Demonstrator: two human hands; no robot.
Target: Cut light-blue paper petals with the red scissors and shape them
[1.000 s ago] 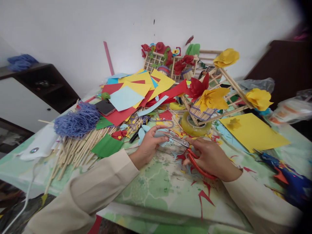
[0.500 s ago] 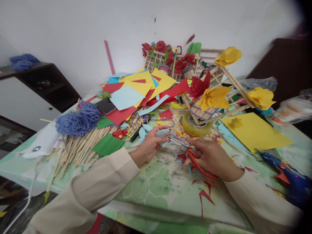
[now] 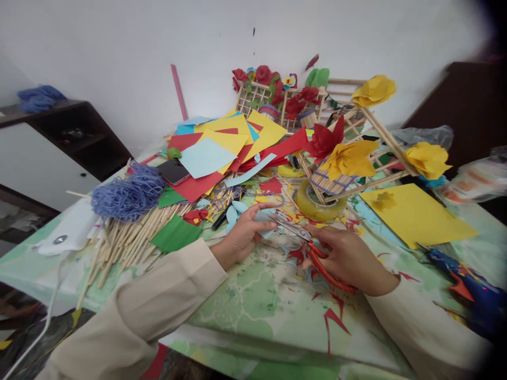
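Note:
My left hand pinches a small piece of light blue paper just above the table. My right hand grips red-handled scissors, whose metal blades point left and meet the blue paper's edge. Red and blue paper scraps lie on the green patterned tablecloth under both hands. Both sleeves are cream coloured.
Behind my hands lie a stack of red, yellow and blue paper sheets, a bundle of wooden sticks, blue yarn, a tape roll, stick frames with paper flowers, a yellow sheet and a blue glue gun.
Both hands stay in place with the scissors at the blue paper; the view has shifted very slightly.

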